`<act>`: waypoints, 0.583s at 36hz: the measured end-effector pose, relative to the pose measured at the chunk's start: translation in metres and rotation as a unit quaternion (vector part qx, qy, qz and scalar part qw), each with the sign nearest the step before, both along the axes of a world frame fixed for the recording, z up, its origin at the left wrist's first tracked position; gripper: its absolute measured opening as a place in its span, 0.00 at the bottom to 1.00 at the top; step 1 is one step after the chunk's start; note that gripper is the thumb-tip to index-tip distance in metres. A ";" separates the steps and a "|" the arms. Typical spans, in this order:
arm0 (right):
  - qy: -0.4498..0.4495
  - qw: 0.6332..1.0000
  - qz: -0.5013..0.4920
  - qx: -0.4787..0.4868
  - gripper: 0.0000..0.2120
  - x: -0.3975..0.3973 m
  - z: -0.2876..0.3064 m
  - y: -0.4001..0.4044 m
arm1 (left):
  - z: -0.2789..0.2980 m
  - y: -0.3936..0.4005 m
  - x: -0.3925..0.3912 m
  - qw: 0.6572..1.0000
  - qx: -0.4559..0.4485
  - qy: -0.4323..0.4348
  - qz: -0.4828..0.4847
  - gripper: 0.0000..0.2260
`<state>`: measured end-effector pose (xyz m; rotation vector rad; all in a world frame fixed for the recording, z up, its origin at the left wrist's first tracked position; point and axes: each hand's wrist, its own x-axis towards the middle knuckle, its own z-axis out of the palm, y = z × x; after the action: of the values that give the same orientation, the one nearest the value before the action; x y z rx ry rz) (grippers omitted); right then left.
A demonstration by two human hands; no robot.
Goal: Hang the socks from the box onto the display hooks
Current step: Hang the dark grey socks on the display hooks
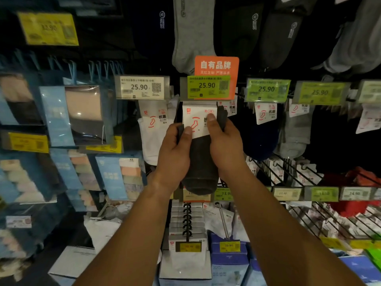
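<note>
A dim shop display wall fills the view, lit unevenly so that the upper part falls into near darkness. The landmark is an orange brand sign (216, 66) at centre. Left of it hangs a white price tag (142, 87) reading 25.90; right of it run green price tags (267, 90) with the same figure. Far to its upper left sits a yellow price label (48, 28). Left and below the sign, blue boxed garment packs (72, 114) crowd the wall. Below and right of it, slanted black wire racks (292, 170) hold carded goods, and red fabric (358, 178) lies beyond them.
</note>
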<state>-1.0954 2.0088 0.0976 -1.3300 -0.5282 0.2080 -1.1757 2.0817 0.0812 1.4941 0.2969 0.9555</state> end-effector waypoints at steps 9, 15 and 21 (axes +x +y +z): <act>0.020 0.999 0.008 -0.048 0.17 0.025 0.001 0.010 | -0.001 0.004 0.016 0.999 -0.022 0.036 0.029 0.07; -0.036 0.987 -0.039 -0.154 0.20 0.061 0.004 0.043 | 0.005 0.030 0.061 0.991 -0.016 0.112 0.065 0.13; -0.048 0.971 -0.060 -0.228 0.28 0.075 -0.012 0.059 | -0.006 0.041 0.083 0.975 -0.006 0.197 0.103 0.18</act>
<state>-1.0202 2.0679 0.0855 -1.8231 -0.4967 0.1708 -1.0930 2.1228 0.0757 1.6602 0.7564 0.8094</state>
